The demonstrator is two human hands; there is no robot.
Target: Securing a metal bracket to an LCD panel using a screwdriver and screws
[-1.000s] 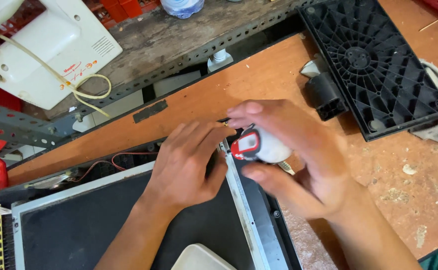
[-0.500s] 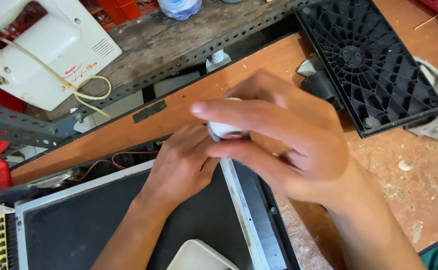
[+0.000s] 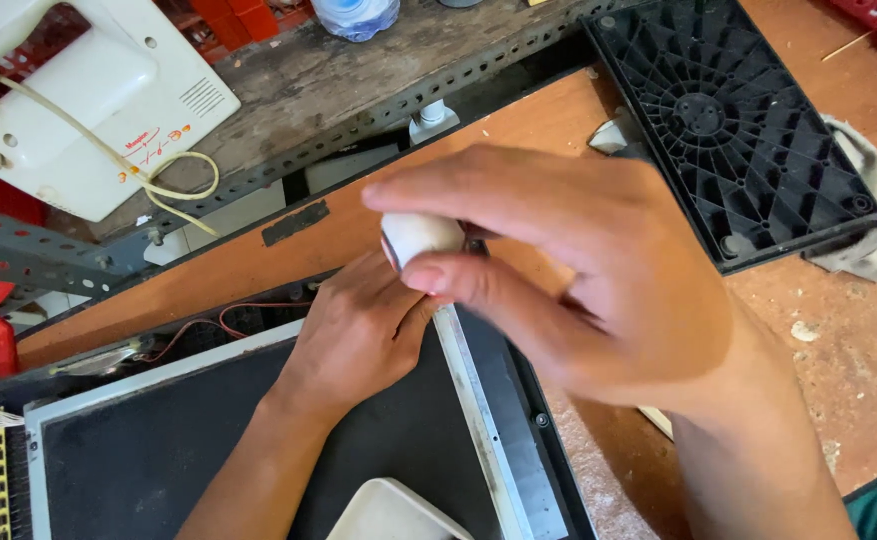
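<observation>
**A:** Head view, looking down. Where are your hands?

**B:** My right hand (image 3: 599, 290) is raised close to the camera, fingers curled around a small white rounded handle (image 3: 421, 236); thumb below, forefinger stretched across the top. It looks like the grip end of a tool, but the working end is hidden behind my fingers. My left hand (image 3: 359, 335) lies lower, flat and palm down, fingers bent at the upper edge of the dark flat panel (image 3: 209, 440). Whether it pinches anything I cannot tell; its fingertips are hidden under the handle and my right thumb.

**A:** And the handle's position?

**B:** Directly above my left hand's fingertips, over the top right corner of the panel, where the pale metal frame strip (image 3: 479, 400) runs down its right side.

**A:** Surroundings?

**B:** The panel rests on an orange-brown wooden surface (image 3: 559, 120). At upper right lies a black ribbed plastic base (image 3: 729, 120), underside up, with a grey cloth (image 3: 874, 220) at its far right edge. At upper left, on a slotted metal rack (image 3: 289, 165), sits a white appliance housing (image 3: 89, 100) with a cream cord (image 3: 174, 185) looping off it. Thin red wires (image 3: 229, 320) run along the panel's top edge.
</observation>
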